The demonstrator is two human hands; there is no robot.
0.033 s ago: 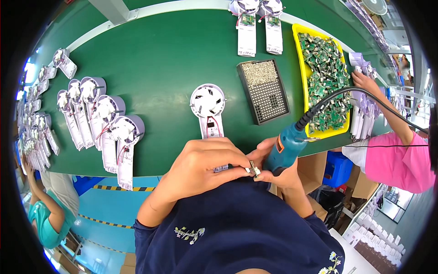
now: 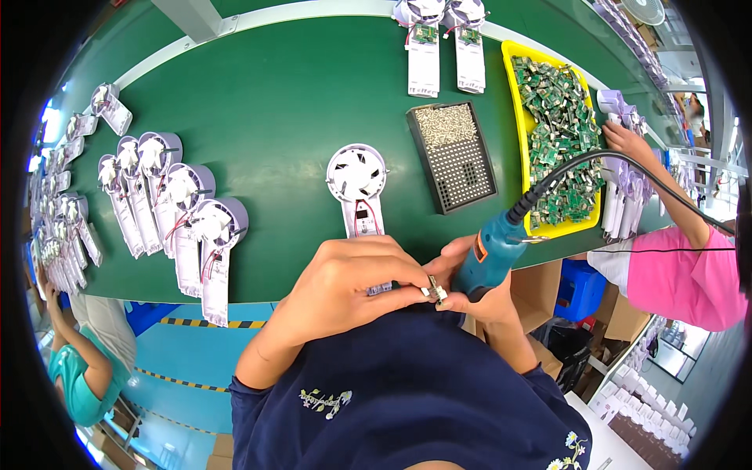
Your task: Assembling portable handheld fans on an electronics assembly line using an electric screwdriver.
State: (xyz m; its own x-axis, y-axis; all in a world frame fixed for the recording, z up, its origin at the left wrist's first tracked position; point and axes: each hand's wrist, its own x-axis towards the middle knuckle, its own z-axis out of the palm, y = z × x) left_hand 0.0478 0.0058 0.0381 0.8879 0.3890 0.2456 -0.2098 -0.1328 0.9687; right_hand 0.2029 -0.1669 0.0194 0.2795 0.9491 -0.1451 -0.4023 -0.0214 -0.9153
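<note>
My left hand (image 2: pixel 348 282) pinches a small circuit board (image 2: pixel 435 293) with a white connector between thumb and fingers, close to my body at the table edge. My right hand (image 2: pixel 493 304) is wrapped round a teal electric screwdriver (image 2: pixel 492 252); its thumb and fingertips meet the board too. The screwdriver's tip is hidden. Just beyond my left hand, an opened lilac handheld fan housing (image 2: pixel 356 180) lies on the table, white blades up, with red wires at its handle. My left hand covers the handle's lower part.
A black screw tray (image 2: pixel 471 174) and a yellow tray (image 2: pixel 514 102) of circuit boards stand to the right. Two fan housings (image 2: pixel 424 66) with boards lie at the back; several more (image 2: pixel 215 227) are at left. A black cable (image 2: pixel 583 159) arcs rightward. Co-workers (image 2: pixel 681 270) sit on both sides.
</note>
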